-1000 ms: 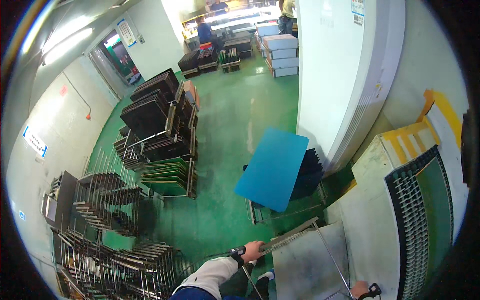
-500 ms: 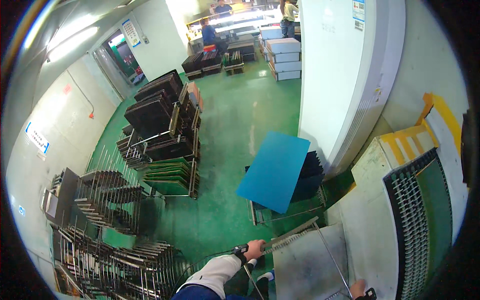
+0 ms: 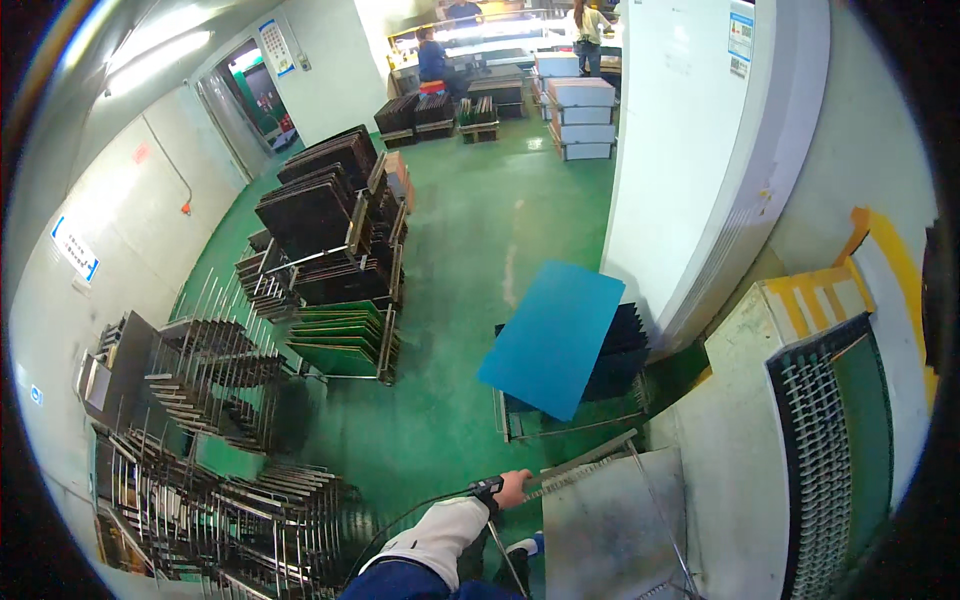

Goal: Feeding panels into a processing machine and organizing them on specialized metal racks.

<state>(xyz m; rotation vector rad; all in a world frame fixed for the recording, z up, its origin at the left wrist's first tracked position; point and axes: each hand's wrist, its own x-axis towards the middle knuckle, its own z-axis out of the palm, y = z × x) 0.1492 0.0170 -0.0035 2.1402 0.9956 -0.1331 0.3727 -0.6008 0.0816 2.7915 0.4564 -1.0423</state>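
The left hand (image 3: 513, 488) grips the near-left corner of a cart (image 3: 610, 520) at the floor's (image 3: 470, 250) near edge; a panel (image 3: 553, 338) leans on stacked sheets (image 3: 618, 350) just beyond; racks (image 3: 330, 270) stand left; boxes (image 3: 582, 118) lie far behind, beside the wall (image 3: 690, 150).

The green floor (image 3: 470, 240) runs open through the middle toward the far end. On the left, dark panel stacks (image 3: 320, 215) and metal racks (image 3: 200, 440) crowd the passage. On the right, a white wall (image 3: 680, 150) closes it. Near the left hand (image 3: 513, 489), a blue sheet (image 3: 553, 338) on a cart (image 3: 560, 425) blocks the way ahead.
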